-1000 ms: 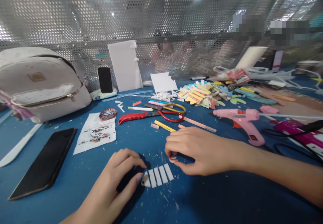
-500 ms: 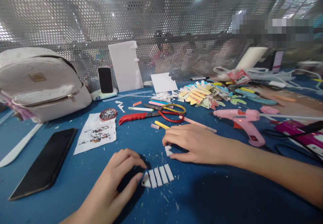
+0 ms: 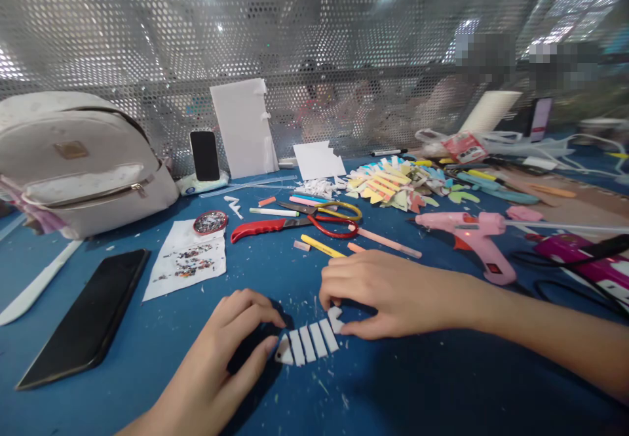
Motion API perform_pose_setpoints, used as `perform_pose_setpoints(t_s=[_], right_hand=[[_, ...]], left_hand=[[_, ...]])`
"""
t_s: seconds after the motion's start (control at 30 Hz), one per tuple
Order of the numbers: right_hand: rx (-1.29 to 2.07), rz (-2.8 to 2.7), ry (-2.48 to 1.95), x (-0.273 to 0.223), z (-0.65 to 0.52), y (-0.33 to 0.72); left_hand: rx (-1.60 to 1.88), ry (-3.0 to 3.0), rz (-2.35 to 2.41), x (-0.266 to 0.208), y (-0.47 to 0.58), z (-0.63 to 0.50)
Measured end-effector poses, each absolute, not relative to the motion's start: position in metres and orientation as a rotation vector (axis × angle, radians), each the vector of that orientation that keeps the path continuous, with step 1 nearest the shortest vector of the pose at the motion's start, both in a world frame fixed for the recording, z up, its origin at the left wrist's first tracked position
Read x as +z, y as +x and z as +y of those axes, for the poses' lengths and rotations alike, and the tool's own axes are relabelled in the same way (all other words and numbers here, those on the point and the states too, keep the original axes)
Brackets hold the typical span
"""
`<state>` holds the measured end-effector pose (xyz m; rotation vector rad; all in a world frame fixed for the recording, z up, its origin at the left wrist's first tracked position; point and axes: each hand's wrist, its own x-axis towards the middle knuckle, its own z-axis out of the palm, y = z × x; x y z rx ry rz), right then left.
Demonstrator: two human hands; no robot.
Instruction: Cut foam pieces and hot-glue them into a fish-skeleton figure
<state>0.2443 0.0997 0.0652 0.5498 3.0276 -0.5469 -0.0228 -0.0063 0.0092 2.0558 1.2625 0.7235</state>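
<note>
In front of me lies a row of white cut pieces: a pointed end piece [image 3: 284, 351] with a black dot, then several narrow strips [image 3: 308, 342] with thin gaps between them. My left hand [image 3: 236, 337] rests on the table at the row's left end. Its thumb and forefinger are apart, close beside the pointed piece, with nothing seen between them. At the other end, my right hand [image 3: 363, 292] has a notched white piece [image 3: 335, 320] between thumb and fingers, right by the last strip.
Beyond my hands lie scissors [image 3: 339, 219], a red-handled cutter [image 3: 258, 229], markers [image 3: 322, 246] and paper scraps [image 3: 388, 183]. A pink glue gun [image 3: 472, 233] with cables stands right. Left are a phone [image 3: 88, 318], a bead-covered sheet [image 3: 170, 252] and a backpack [image 3: 83, 167].
My right hand has moved slightly down and right, bringing the notched piece from above the row to its right end. The left hand has stayed in place.
</note>
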Motion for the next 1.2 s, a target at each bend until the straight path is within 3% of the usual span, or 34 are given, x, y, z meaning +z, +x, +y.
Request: perform_pose_setpoints(t_s=[1.2], right_hand=[[-0.456,3.026,0.455,0.0689,0.0945,0.2456]], left_hand=[[0.750,2.049,1.261,0.0131,-0.0207,-0.0060]])
